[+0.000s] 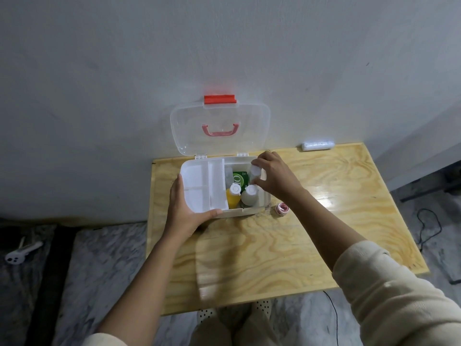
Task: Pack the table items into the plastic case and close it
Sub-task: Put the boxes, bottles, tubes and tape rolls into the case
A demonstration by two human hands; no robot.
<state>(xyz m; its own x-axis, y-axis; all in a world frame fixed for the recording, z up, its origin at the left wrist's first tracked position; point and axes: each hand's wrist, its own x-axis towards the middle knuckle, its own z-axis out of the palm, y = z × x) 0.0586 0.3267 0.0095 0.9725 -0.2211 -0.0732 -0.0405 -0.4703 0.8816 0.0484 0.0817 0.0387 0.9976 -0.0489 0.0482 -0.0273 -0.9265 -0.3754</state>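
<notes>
The plastic case (239, 213) stands open at the table's far edge, its clear lid (252, 126) with red latch and handle leaning on the wall. A white divided tray (202, 181) sits over the case's left half. My left hand (185, 211) grips the tray's near left corner. Inside the right half are a yellow bottle (233, 197), a white bottle (249, 197) and a green box (240, 179). My right hand (274, 177) holds a small white bottle (255, 171) over the case's right end.
A small red-and-white roll (282, 209) lies on the wooden table (324, 221) just right of the case. A white bar-shaped object (318, 145) rests at the far edge by the wall. Cables run on the floor at right.
</notes>
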